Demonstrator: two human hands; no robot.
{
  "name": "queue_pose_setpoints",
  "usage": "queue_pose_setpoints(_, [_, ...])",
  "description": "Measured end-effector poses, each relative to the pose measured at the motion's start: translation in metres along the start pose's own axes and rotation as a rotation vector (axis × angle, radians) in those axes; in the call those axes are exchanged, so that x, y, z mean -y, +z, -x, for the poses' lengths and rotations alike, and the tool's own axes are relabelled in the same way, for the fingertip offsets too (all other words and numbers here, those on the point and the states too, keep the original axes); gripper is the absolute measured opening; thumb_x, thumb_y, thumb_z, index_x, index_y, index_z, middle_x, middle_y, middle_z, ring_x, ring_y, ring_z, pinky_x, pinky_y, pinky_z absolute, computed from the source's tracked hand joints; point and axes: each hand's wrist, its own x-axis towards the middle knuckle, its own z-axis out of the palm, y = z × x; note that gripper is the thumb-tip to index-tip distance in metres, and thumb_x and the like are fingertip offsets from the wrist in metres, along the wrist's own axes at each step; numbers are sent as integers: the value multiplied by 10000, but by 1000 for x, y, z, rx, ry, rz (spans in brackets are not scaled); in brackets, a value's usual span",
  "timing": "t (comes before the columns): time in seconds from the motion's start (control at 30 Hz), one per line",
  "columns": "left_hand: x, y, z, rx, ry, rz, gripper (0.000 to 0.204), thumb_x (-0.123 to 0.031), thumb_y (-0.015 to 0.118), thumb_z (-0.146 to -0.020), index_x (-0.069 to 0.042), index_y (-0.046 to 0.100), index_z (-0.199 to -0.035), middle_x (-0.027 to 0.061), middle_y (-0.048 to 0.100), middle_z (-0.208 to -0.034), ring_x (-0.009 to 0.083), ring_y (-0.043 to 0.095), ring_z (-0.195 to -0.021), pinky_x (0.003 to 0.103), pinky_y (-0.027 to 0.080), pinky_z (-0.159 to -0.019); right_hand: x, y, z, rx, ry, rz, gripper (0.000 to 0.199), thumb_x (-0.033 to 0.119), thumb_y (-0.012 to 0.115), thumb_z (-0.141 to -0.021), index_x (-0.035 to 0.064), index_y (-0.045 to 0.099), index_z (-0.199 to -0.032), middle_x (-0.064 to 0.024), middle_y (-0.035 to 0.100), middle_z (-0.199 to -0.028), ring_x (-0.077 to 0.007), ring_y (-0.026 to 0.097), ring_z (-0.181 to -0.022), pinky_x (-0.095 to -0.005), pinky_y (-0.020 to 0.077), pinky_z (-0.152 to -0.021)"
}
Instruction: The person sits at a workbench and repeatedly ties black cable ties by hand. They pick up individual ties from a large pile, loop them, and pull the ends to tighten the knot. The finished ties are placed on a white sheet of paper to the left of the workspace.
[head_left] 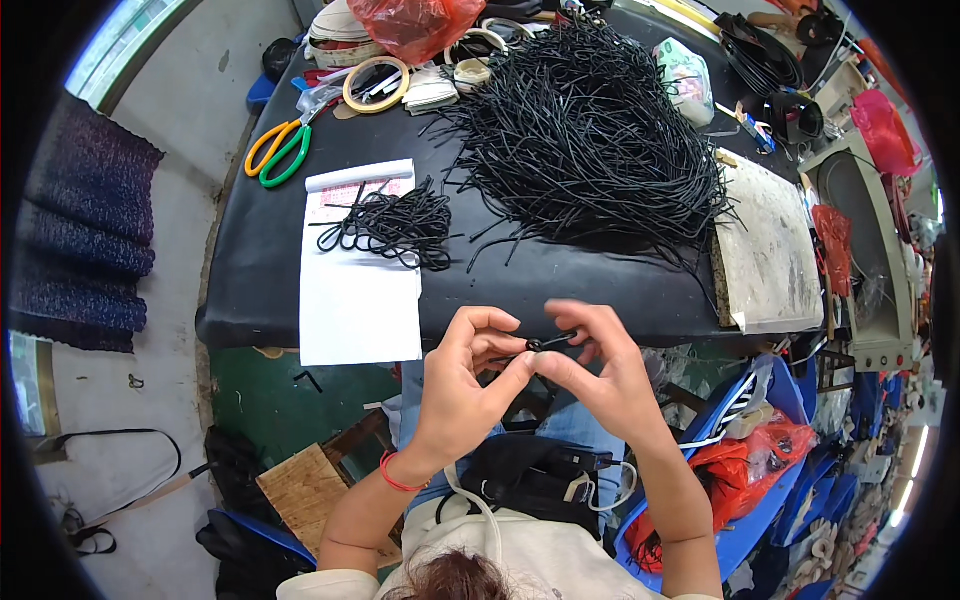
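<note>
Just off the table's near edge, my two hands meet over my lap around a thin black cord [537, 345] with a small loop or knot in it. My left hand [464, 378] pinches the cord from one side, thumb pressed in at the knot. From the other side my right hand [606, 372] grips it between thumb and fingers, with a short length sticking out past them. Beyond the hands lies a small bunch of looped black cords [395, 225] on a white paper pad [358, 320]. A large tangled heap of black cords [590, 140] fills the table's middle.
Scissors [285, 150] with orange and green handles lie at the left, near a tape roll [377, 84]. A worn pale board [770, 245] stands on the right. Beside my right arm is a blue bin [790, 385] with red plastic bags; a wooden stool [305, 490] is lower left.
</note>
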Motion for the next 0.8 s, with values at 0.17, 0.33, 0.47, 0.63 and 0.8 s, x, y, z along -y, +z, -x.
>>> queue_pose_setpoints(0.17, [-4, 6, 3, -9, 41, -88, 293, -26, 654, -778, 2, 496, -1023, 91, 653, -852, 94, 617, -792, 223, 487, -689, -8, 6, 0, 140, 227, -352, 336, 237, 710, -762, 67, 624, -1040, -56, 562, -911, -102, 525, -773, -228, 417, -655])
queue_pose_setpoints(0.33, [-5, 5, 3, 51, 77, -172, 312, -17, 643, -773, -4, 487, -1042, 84, 664, -850, 93, 619, -791, 230, 486, -675, -14, 7, 3, 94, 73, -318, 238, 171, 675, -796, 42, 624, -990, -42, 563, -899, -85, 531, -767, -213, 422, -653])
queue_pose_setpoints(0.47, [-13, 4, 4, 138, 18, -214, 346, -18, 630, -778, -10, 466, -1082, 79, 664, -861, 87, 603, -773, 227, 477, -678, 1, 7, 5, 4, 208, -557, 137, 141, 630, -841, 22, 575, -883, -6, 570, -824, -43, 516, -727, -184, 417, -648])
queue_pose_setpoints(0.63, [-18, 3, 1, 226, -159, -54, 313, -64, 649, -790, 15, 508, -1058, 65, 654, -822, 72, 570, -736, 216, 464, -660, 2, 9, 4, -46, 370, -689, 165, 182, 605, -872, 55, 526, -803, 42, 540, -717, 4, 457, -650, -158, 362, -560])
queue_pose_setpoints(0.8, [-10, 6, 4, 312, -185, -126, 191, -75, 658, -806, 33, 586, -945, 55, 629, -799, 63, 570, -697, 197, 469, -605, -8, 12, 6, -73, 248, -456, 209, 205, 572, -896, 69, 492, -759, 70, 453, -659, 4, 369, -592, -170, 300, -510])
